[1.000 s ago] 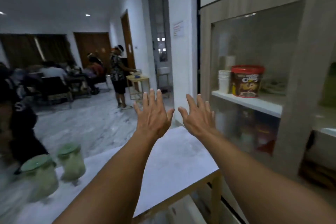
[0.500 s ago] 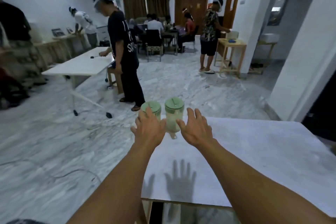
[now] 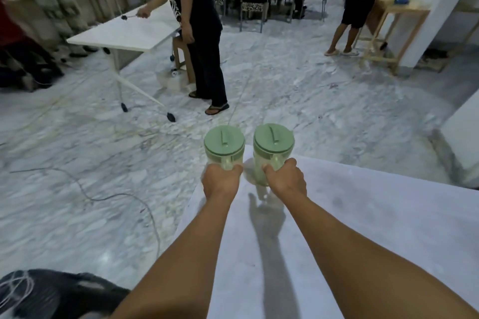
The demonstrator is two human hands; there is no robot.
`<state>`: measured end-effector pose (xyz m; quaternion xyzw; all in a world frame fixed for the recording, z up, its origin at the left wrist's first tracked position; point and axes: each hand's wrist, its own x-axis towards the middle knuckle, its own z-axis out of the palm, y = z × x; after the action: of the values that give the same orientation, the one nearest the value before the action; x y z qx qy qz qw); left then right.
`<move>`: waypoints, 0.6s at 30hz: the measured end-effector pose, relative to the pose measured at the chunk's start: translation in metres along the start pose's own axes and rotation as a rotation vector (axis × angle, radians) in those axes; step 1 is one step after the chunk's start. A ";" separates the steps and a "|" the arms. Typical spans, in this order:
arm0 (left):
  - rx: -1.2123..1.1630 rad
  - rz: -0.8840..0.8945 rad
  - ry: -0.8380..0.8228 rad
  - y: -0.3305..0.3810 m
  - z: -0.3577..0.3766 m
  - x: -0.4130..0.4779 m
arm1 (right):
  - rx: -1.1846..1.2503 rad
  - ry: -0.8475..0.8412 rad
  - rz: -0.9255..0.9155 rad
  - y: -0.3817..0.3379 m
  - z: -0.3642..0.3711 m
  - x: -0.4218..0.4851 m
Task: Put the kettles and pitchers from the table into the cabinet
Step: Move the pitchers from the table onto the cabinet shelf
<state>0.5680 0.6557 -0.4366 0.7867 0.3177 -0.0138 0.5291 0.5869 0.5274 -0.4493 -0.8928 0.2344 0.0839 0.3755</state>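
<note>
Head view looking down on two clear pitchers with pale green lids, standing side by side at the far corner of the white table (image 3: 375,215), toward 12 o'clock. Gripping the left pitcher (image 3: 224,147) with the left hand (image 3: 220,182), fingers curled shut around its near side, seemingly at the handle, though the handle itself is hidden behind the knuckles. Gripping the right pitcher (image 3: 273,145) with the right hand (image 3: 286,180) in the same manner, fingers wrapped and pressed together, thumb tip showing at the pitcher's wall. Sitting just beside each other, the pitchers, not quite touching, both upright, both with lids closed. Looking faintly greenish through the clear walls; cannot tell whether holding liquid or empty. Casting dark shadows of arms and pitchers toward 6 o'clock on the tabletop. Cannot tell whether resting on the table or just lifted. Standing at 11 o'clock, a person in a black shirt (image 3: 199,21), beside another white table (image 3: 124,33) on the marble floor (image 3: 77,163). Trailing across the floor at 9 o'clock, a thin cable (image 3: 85,194).
</note>
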 end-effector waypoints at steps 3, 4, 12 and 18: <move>-0.036 -0.045 0.006 -0.005 0.011 0.016 | 0.003 -0.009 0.010 0.002 0.011 0.017; -0.037 -0.046 0.011 -0.007 0.013 0.020 | 0.004 -0.006 0.005 0.003 0.014 0.021; -0.095 -0.013 0.011 -0.001 0.012 0.017 | 0.132 0.085 -0.012 0.006 -0.002 0.013; -0.155 0.146 -0.140 0.034 0.013 -0.031 | 0.226 0.327 0.020 0.017 -0.070 -0.038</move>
<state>0.5646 0.6216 -0.4028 0.7616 0.2218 -0.0056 0.6089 0.5434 0.4808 -0.3989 -0.8442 0.3090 -0.0854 0.4296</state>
